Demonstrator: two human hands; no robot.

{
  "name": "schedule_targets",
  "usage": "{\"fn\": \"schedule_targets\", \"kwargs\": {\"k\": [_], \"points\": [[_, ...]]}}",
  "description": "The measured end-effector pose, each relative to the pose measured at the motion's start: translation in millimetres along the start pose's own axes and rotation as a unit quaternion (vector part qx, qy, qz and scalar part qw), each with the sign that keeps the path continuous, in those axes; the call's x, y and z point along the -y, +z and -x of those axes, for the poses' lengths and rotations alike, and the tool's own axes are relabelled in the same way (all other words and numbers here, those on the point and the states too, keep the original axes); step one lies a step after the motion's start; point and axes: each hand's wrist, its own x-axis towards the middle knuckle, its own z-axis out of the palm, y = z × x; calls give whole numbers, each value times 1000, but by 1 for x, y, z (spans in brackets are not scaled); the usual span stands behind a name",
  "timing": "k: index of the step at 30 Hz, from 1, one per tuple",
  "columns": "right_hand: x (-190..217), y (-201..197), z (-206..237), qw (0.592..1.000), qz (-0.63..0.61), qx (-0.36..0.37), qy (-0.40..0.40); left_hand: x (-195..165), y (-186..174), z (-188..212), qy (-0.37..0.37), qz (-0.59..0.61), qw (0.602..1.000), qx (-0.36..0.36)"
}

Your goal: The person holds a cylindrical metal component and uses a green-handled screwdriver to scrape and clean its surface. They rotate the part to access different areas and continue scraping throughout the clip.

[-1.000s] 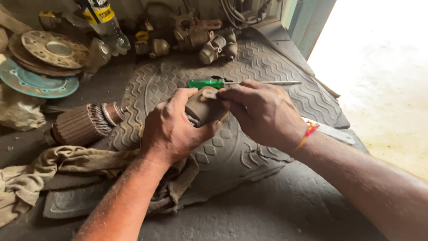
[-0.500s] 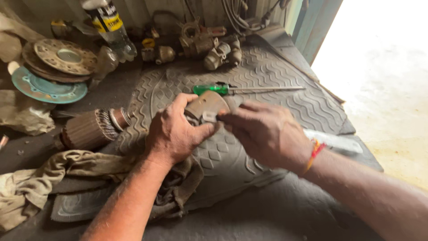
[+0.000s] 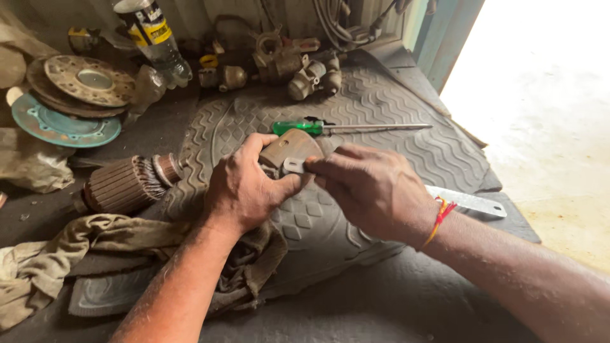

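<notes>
Nearest me, at six o'clock, my two forearms run up to the hands. My left hand (image 3: 244, 187) is wrapped around a curved brown metal part (image 3: 289, 147), thumb up its side; my right hand (image 3: 375, 187) pinches a small grey tab (image 3: 293, 166) at that part's lower edge, fingers closed tight on it. The part sits in the air just above the ribbed rubber mat (image 3: 381, 101), at the centre of the view. I judge the work to be in mid-course: the part is off whatever it belongs to and still being handled, nothing refitted yet.

At eight o'clock a rag (image 3: 70, 254) lies crumpled beside the left wrist. At nine o'clock an armature (image 3: 124, 186) rests on its side. Just past the hands, at twelve o'clock, lies a green-handled screwdriver (image 3: 346, 127), untouched. At three o'clock a flat metal strip (image 3: 470, 202) shows behind the right wrist.

Farther off, at ten o'clock, discs (image 3: 76, 95) are stacked; at eleven a plastic bottle (image 3: 152, 35) leans, its contents unclear. Loose motor parts (image 3: 298, 63) crowd the surface at twelve.
</notes>
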Motion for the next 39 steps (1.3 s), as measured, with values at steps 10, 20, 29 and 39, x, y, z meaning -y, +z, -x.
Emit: {"fn": "schedule_targets", "kwargs": {"k": [10, 20, 29, 39], "points": [[-8, 7, 1, 1000, -26, -1, -6, 2, 2, -1, -37, 47, 998, 18], [-7, 8, 0, 1000, -10, -19, 1, 10, 0, -5, -45, 56, 997, 32], [6, 4, -5, 999, -27, -31, -29, 11, -4, -7, -45, 51, 997, 45], [0, 6, 1, 1000, -12, -1, 8, 8, -5, -5, -46, 45, 996, 57]]}}
